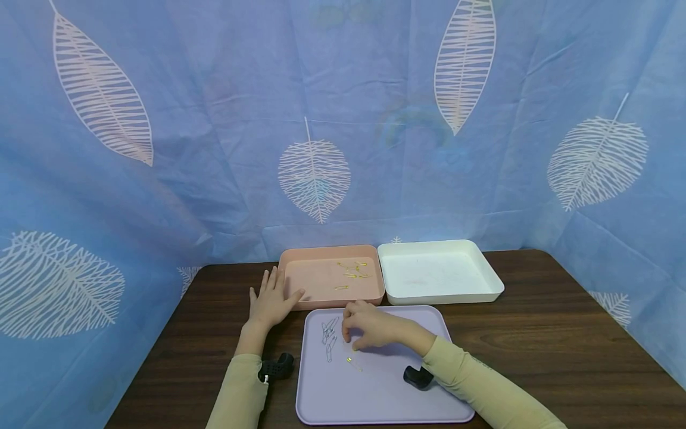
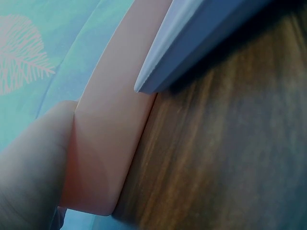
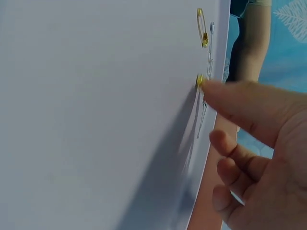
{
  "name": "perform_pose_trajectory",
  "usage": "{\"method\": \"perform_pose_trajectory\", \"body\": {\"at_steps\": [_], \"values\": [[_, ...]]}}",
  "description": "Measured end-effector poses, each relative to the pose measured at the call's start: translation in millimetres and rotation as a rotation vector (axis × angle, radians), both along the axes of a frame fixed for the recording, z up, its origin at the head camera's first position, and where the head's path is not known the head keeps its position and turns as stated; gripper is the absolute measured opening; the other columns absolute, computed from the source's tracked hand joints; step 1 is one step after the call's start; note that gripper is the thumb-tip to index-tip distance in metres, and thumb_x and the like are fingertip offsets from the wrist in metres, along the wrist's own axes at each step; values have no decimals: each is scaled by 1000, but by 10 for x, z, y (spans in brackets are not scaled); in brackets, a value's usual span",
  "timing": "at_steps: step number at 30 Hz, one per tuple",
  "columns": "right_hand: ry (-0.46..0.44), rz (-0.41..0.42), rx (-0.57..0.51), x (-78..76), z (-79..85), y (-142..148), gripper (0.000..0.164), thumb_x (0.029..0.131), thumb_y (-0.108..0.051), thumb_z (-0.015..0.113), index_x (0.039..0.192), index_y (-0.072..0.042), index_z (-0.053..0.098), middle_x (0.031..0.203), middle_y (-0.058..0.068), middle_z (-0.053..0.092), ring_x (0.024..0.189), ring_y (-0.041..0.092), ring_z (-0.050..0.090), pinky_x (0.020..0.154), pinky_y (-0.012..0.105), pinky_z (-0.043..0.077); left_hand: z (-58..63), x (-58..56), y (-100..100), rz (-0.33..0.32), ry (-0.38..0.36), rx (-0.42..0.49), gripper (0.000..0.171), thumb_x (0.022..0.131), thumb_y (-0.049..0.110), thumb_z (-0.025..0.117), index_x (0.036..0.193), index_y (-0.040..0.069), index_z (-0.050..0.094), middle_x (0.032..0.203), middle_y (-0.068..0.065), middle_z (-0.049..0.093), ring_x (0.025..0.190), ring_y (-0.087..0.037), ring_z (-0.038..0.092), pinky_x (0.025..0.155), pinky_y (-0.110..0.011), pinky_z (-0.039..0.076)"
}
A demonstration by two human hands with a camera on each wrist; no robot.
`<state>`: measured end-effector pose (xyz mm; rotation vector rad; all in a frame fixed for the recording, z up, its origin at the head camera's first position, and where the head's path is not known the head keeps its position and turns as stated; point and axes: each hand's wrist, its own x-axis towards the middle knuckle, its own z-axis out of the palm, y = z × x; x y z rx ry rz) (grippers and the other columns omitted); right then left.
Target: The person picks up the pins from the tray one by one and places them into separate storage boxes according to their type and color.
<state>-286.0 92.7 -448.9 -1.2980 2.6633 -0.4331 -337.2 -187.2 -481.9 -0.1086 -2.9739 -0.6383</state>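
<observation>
My left hand [image 1: 270,307] rests at the left front corner of the pink tray [image 1: 311,286], fingers spread and straight. In the left wrist view its thumb [image 2: 38,158] lies against the tray's wall. Over the lilac tray [image 1: 375,393], my right hand [image 1: 375,325] reaches down with bent fingers, a gap between thumb and fingertips. Right at the thumb tip is the gold end of a safety pin [image 3: 199,80]. Another gold safety pin [image 3: 202,28] lies close by on the tray. Several silver safety pins [image 1: 329,339] lie left of the right hand.
Several gold safety pins [image 1: 356,271] lie in the pink tray. Beside it on the right stands a white tray [image 1: 429,296]. All three trays are on a dark wooden table [image 1: 536,333], with a blue leaf-patterned cloth [image 1: 375,179] hanging behind.
</observation>
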Motion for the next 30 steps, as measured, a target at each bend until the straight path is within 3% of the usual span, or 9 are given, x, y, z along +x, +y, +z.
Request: {"method": "perform_pose_trajectory", "body": {"at_steps": [5,11,20,30], "values": [[68,-53,-13,11,19,1,10,82,-23,76,78,-25,68,101,-7,54,96,10,41,87,30,38,2,2,-3,-4,0,7,96,90,70,47,158,11,12,165,-15,8,153,-35,-1,112,-74,3],[60,-108,-9,31,44,0,20,78,-30,80,74,-22,63,99,-8,54,91,9,39,82,29,35,19,12,4,-3,-5,7,97,90,70,46,158,10,11,165,-15,7,153,-36,-1,112,-74,4],[43,-207,1,36,44,4,21,74,-22,81,71,-17,62,99,-5,56,90,12,40,78,30,34,34,21,9,-3,-12,13,95,91,67,47,158,10,11,165,-15,5,153,-35,-2,112,-74,3],[37,-205,-32,28,29,-11,19,75,-13,79,65,-18,63,93,-5,54,87,12,38,76,28,31,28,28,0,-7,-1,26,96,90,70,46,158,12,11,165,-16,9,153,-35,0,112,-74,4]]}}
